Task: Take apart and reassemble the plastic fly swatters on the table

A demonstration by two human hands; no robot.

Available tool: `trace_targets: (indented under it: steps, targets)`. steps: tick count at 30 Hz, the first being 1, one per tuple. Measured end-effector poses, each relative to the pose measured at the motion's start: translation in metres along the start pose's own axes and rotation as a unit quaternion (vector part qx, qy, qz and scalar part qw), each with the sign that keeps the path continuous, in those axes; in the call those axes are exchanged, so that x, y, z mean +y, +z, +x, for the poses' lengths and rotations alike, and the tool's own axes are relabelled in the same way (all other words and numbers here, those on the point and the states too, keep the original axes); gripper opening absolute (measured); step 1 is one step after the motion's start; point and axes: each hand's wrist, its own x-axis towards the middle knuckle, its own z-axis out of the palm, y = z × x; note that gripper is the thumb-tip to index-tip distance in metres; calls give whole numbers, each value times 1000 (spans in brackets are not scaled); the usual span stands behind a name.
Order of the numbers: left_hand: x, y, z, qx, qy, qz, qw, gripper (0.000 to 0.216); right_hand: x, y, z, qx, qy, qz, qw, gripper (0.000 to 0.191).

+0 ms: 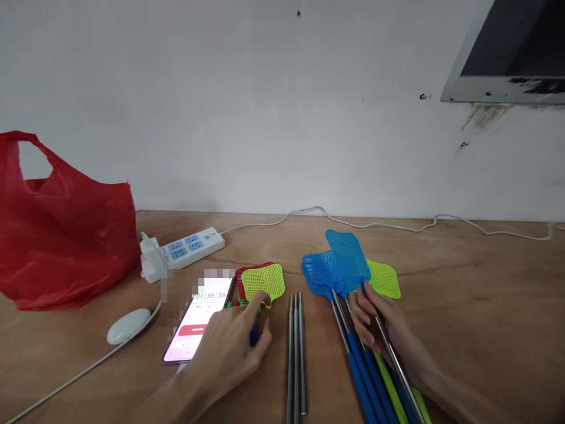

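My left hand (236,344) rests on the wooden table (463,294), fingers curled over a small stack of fly-swatter heads (263,281), yellow-green on top and red below. A blue piece shows under its fingers. My right hand (383,327) lies on a bundle of assembled fly swatters (344,268) with blue and yellow-green heads, its fingers closed round a metal rod of one blue swatter. Three bare metal rods (296,353) lie side by side between my hands.
A lit phone (198,324) lies left of my left hand. Behind it are a white power strip (180,250) with cable, a white oval device (128,325) and a red plastic bag (66,235). A white wall stands behind the table.
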Motion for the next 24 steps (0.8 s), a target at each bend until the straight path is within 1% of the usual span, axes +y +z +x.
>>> trace_targets:
  steps: [4,6,8,12,14,16,20,24]
  targets:
    - [2,-1,-1,26,67,-37,997,22,-7,-2,-3,-101,110,30,988,47]
    - [3,-2,-1,17,103,-45,994,18,-9,-5,-3,-135,159,51,977,42]
    - [3,-2,-1,-3,119,-35,992,18,-10,-8,-3,-160,188,80,966,35]
    - [1,2,-1,-26,116,14,993,34,-10,-12,0,-194,190,111,956,23]
    - [0,4,-1,-29,114,23,993,39,-11,-13,0,-200,192,103,955,22]
    - [-1,4,-1,-28,109,18,994,40,-12,-13,-1,-204,200,89,954,23]
    - [-1,0,0,-9,90,-27,996,36,-15,-12,-2,-217,220,50,950,29]
    - [-4,-3,1,44,48,-95,993,16,-16,-11,-3,-247,245,-12,937,34]
